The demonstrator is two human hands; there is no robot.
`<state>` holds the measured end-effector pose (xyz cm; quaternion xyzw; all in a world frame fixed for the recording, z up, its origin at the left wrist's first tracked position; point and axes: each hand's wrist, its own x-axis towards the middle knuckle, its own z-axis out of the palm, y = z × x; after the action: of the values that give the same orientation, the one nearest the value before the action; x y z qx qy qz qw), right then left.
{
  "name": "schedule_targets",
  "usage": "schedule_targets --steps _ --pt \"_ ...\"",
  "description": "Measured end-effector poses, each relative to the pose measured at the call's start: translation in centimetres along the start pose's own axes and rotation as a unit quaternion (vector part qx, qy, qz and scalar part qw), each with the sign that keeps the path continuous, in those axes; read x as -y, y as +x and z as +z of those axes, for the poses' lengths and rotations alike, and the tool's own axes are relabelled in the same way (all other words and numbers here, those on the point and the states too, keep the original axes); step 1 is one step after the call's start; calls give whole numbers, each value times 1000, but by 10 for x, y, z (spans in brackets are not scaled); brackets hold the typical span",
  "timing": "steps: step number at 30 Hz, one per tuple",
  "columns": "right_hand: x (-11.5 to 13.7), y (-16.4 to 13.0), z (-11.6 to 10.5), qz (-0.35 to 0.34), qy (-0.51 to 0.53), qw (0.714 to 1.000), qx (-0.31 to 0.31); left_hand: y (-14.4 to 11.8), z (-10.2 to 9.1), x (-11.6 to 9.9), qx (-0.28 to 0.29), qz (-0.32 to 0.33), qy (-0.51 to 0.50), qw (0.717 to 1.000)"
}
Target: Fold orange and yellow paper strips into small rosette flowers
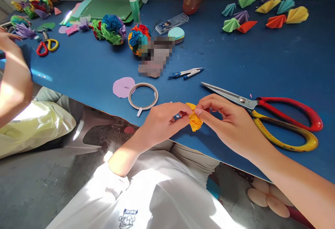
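Just inside the front edge of the blue table (225, 68), I pinch yellow paper (194, 120).
A tape ring (156, 97) sits just beyond my left hand (163, 120); large scissors (243, 101), partly behind my right hand (231, 120), narrow the room there. Between them, blue surface runs back to a compass (180, 74). Both hands are in narrow pinches, the paper held between them.

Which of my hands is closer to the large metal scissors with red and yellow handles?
Right. Your right hand is just beside the scissors; your left hand is farther off, beyond the crinkled yellow paper.
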<state>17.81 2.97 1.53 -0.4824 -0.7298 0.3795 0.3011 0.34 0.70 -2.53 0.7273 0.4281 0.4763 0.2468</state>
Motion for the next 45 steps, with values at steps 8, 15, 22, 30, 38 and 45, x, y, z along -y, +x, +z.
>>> schedule_targets --steps 8,15,22,30,38,45 --pt "-1 2 0 79 74 994 31 6 1 -3 -20 17 -77 997" --pt "-3 2 -5 58 5 997 55 5 0 -4 -13 -72 -89 993" --pt "-1 4 -12 -10 -57 996 68 6 -3 -6 13 -135 -133 982" --pt "-2 0 -11 -142 -180 973 18 6 -4 -7 17 -150 -152 977" --pt "-1 1 -10 -118 -154 980 51 5 -7 -6 14 -143 -163 976" --pt "1 0 -11 -111 -154 980 65 5 -5 -6 9 -128 -150 980"
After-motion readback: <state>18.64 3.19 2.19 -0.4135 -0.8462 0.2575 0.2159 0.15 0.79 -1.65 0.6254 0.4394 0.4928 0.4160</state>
